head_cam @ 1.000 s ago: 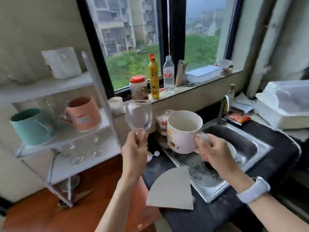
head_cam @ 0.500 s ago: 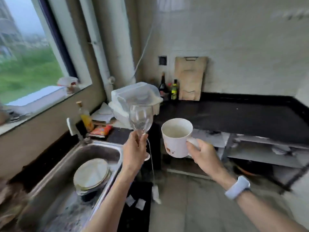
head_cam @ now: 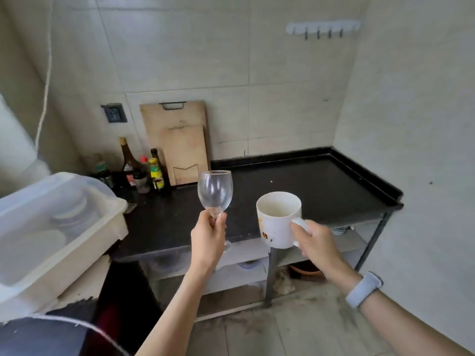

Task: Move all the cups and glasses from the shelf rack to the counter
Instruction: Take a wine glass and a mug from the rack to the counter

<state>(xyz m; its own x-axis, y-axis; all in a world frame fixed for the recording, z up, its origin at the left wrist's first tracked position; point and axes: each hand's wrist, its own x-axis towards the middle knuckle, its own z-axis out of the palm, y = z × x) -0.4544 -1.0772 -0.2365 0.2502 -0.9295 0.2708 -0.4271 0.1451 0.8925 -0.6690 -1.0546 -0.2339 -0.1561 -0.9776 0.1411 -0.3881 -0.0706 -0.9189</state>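
My left hand [head_cam: 207, 238] grips the stem of a clear wine glass [head_cam: 215, 191], holding it upright in the air over the front edge of the black counter [head_cam: 308, 186]. My right hand [head_cam: 316, 242] grips the handle of a white mug [head_cam: 279, 219] with an orange print, also upright and held just in front of the counter's edge. The mug looks empty inside. The shelf rack is out of view.
Two wooden cutting boards [head_cam: 180, 142] lean on the back wall, with several bottles [head_cam: 144, 165] beside them at the counter's back left. A white lidded plastic bin [head_cam: 56, 227] sits at left. Open shelves [head_cam: 244, 273] lie under the counter. A hook rail [head_cam: 323, 28] hangs high on the wall.
The view has swung right from the shelf rack and window, past the sink, to the black counter. Both hands carried the glass and mug along, now nearer the counter.
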